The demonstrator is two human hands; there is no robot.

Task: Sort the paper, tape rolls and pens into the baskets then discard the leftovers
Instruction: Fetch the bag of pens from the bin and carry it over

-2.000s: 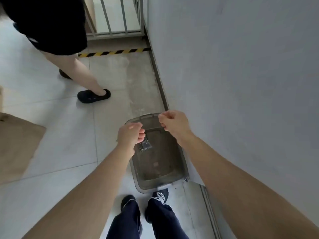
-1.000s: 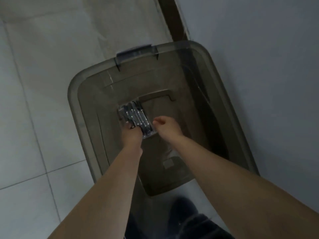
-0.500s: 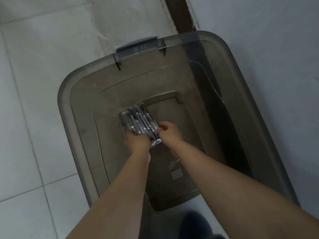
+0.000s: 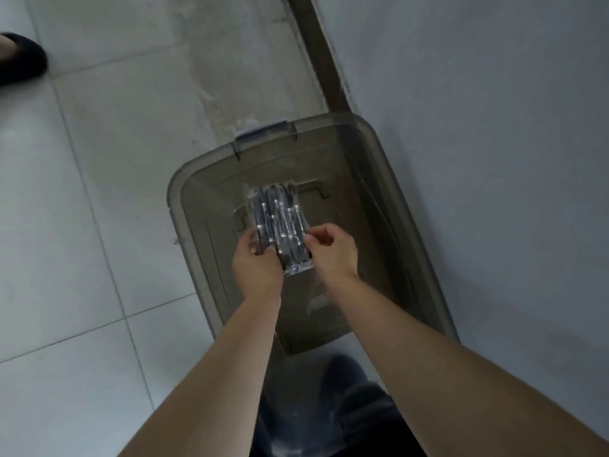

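A clear plastic pack of dark pens [image 4: 278,225] is held over the open top of a smoky grey translucent bin [image 4: 389,206] that stands on the floor against the wall. My left hand [image 4: 257,262] grips the pack's lower left edge. My right hand [image 4: 331,250] pinches its lower right edge. Apart from a small pale label on its bottom, the bin's inside looks bare.
A grey wall [image 4: 494,127] runs along the right side of the bin. Pale floor tiles [image 4: 82,225] spread to the left. Another person's dark shoe [image 4: 19,59] shows at the top left. My own dark shoe [image 4: 342,374] is just below the bin.
Both hands have come up out of the bin with the pen pack, which now sits higher, near the rim. The camera has drawn back, so the bin looks smaller.
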